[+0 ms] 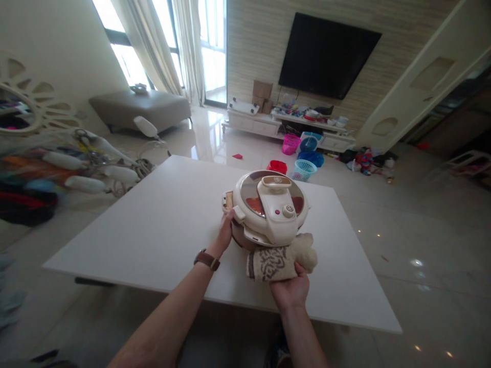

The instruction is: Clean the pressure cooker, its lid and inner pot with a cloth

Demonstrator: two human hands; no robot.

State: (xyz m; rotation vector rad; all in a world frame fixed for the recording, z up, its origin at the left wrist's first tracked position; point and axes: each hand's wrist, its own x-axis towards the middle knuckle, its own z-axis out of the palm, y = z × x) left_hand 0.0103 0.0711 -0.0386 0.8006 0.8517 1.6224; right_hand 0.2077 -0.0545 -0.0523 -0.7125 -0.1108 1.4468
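Note:
A cream electric pressure cooker (282, 212) with a brownish body stands on the white table (153, 230), its lid on. The lid carries a handle, a small red button and a round valve knob. My left hand (225, 233) grips the cooker's left side near the side handle; some of its fingers are hidden. In front of the cooker, my right hand (292, 289) holds a folded beige towel (276, 263) with a dark pattern, thumb on top and palm upward. The towel is close against the cooker's front; whether it presses on it I cannot tell.
Beyond the table's far edge are a red basket (276, 166), a light-blue basket (305, 169) and a pink basket (290, 144) on the tiled floor. A low TV cabinet (253, 124) lines the wall. Left of the table stands clutter with white padded arms (120, 174).

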